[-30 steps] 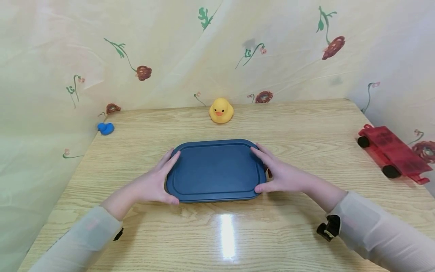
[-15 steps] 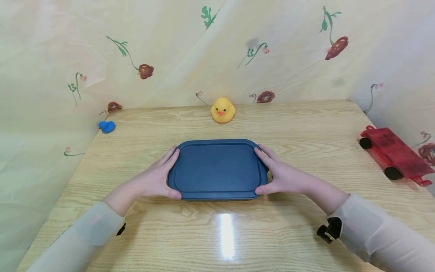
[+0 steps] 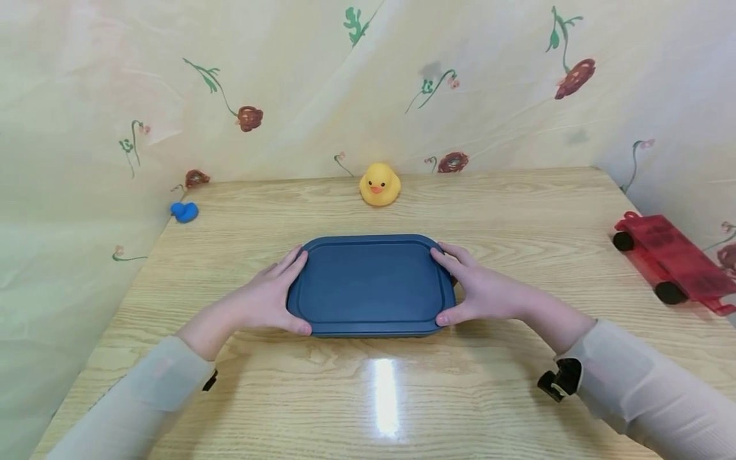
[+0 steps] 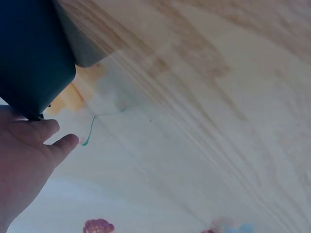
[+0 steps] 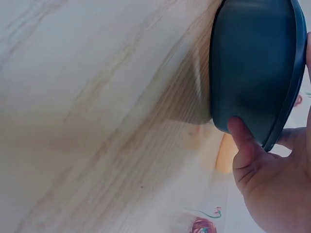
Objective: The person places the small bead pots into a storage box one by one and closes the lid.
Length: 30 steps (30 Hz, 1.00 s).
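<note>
A dark blue lidded container (image 3: 370, 284), oblong with rounded corners, sits at the middle of the wooden table, its lid facing up. My left hand (image 3: 267, 297) grips its left end, thumb on the near corner and fingers along the far one. At the right end, my right hand (image 3: 480, 287) holds it the same way. In the right wrist view the container's smooth deep side (image 5: 252, 73) shows, and a finger of the right hand (image 5: 277, 184) lies against it. The left wrist view catches only part of the container (image 4: 34, 48) and the left hand (image 4: 24, 155).
A yellow rubber duck (image 3: 379, 185) stands behind the container by the flowered cloth backdrop (image 3: 299, 83). A small blue duck (image 3: 184, 212) is at the far left edge of the table (image 3: 322, 396). On the right side lies a translucent red toy wagon (image 3: 673, 255) with black wheels.
Both hands stay on the container, with the left thumb and right fingers settling slightly at its edges. The whole head view has shifted a little, moving everything slightly to the right.
</note>
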Tool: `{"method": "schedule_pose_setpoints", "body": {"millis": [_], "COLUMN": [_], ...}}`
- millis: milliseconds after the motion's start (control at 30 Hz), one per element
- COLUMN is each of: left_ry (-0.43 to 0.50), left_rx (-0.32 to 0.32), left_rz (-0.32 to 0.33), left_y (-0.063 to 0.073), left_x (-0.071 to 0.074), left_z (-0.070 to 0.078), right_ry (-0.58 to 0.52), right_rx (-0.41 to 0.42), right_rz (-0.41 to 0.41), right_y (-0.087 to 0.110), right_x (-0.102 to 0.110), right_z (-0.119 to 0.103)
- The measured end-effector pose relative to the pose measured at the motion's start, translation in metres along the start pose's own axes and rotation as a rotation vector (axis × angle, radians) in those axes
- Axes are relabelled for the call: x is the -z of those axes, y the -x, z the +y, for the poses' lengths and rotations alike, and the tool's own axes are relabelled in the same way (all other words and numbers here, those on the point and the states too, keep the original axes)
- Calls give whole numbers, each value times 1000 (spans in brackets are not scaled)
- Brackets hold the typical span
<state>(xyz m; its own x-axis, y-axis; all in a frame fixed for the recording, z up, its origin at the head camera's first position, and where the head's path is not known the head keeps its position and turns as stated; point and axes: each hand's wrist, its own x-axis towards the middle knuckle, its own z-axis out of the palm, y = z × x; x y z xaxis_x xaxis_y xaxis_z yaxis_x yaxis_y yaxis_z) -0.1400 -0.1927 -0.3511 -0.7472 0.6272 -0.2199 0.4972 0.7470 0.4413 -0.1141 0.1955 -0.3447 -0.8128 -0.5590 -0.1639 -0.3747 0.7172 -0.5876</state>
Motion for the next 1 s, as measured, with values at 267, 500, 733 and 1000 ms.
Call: {"method": "schedule_pose_setpoints", "body": {"millis": [267,500,733,1000], "left_ry": [-18,53,92,141], "left_rx": [10,3,2,-6], "left_rz": [-13,-2,7,66], "left_y": [-3,-2,0,-1], "left_x": [1,-2,-6,6], "left_z": [3,-2,-6,-12], "right_ry": [15,-30,-30,-37], "right_rx": [-18,-1,0,-2], "right_rz": [-8,20,28,65], "right_y": [2,2,0,-1], "right_x": [0,-4,-9,14], "right_z": [2,4,7,9]}}
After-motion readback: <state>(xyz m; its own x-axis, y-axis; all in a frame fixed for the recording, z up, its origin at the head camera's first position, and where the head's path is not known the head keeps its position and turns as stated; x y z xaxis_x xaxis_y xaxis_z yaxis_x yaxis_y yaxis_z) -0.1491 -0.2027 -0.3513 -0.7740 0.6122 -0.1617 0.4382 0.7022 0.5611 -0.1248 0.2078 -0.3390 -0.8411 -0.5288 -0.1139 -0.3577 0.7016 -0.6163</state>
